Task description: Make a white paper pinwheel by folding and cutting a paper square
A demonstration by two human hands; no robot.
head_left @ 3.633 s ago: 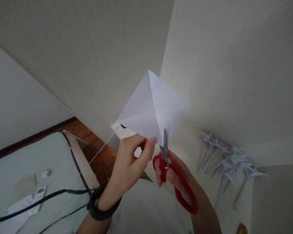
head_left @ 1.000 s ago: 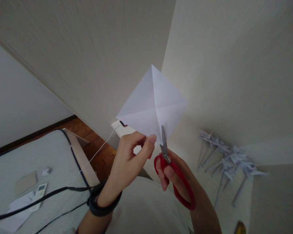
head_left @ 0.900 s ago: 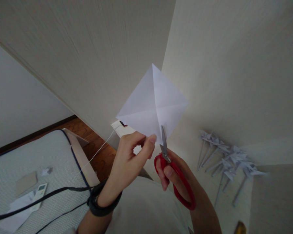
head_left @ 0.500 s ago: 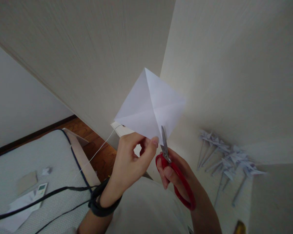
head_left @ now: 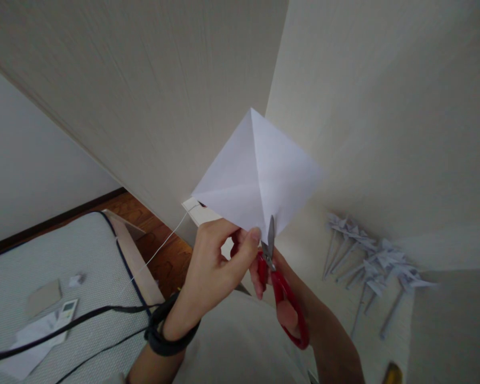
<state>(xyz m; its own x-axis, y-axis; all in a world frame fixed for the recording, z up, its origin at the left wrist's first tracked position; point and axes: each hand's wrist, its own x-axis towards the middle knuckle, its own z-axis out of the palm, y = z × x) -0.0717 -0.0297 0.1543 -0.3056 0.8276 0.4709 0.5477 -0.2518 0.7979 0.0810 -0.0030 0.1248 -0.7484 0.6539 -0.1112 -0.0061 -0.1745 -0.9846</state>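
A white square of paper [head_left: 260, 170] with diagonal creases is held up on one corner in front of the wall. My left hand [head_left: 214, 266] pinches its bottom corner between thumb and fingers; a dark band circles that wrist. My right hand [head_left: 282, 296] grips red-handled scissors [head_left: 282, 290]. Their blades [head_left: 270, 237] point upward and sit in the paper's lower corner along the vertical crease, right beside my left thumb.
A pile of folded white paper pinwheels [head_left: 370, 266] lies on the pale surface at right. At lower left is a grey mattress [head_left: 64, 266] with a remote control [head_left: 66, 312], paper scraps and a black cable [head_left: 64, 328]. A white cord crosses the wooden floor [head_left: 160, 248].
The paper has tilted and spread slightly to the right. My right hand and the scissors have turned, the handles now closer together and lower, the blades still at the paper's bottom corner.
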